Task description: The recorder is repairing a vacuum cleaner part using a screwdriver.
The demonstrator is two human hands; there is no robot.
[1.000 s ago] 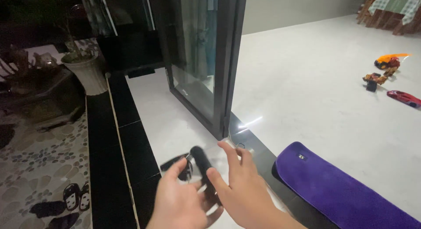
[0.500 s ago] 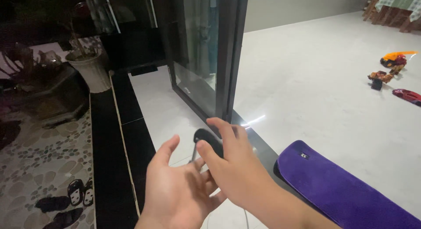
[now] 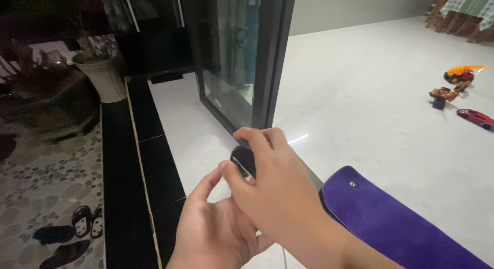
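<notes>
Floor [image 3: 381, 94] of pale glossy tile fills the right and centre, wide open out to the far wall. Black tile strip [image 3: 154, 171] runs down the left with a thin light seam, and beyond it a pebble-pattern ground [image 3: 46, 181] sits lower, so there is a step edge on that side. Glass door [image 3: 242, 58] in a dark metal frame stands upright in the middle, its bottom corner just above the hands, with little room between frame and knuckles. Purple mat [image 3: 391, 222], soft and plush with a small tab, lies flat at lower right, its rounded end just beside the right forearm.

Right hand [image 3: 278, 192] comes in from the lower right, back of the hand up, fingers curled and clamped on a black object [image 3: 243, 160], rounded and smooth, mostly hidden by the fingers. Left hand [image 3: 216, 233] is below it, palm up, fingers spread apart and holding nothing, thumb raised near the black object. The object sits over the pale tile just in front of the door frame's foot.

White plant pot [image 3: 105, 78], ribbed, stands far left. Sandals [image 3: 85, 220], dark, lie on the pebbles. Small toys [image 3: 458, 86], orange and red, are scattered far right, well apart from the hands.
</notes>
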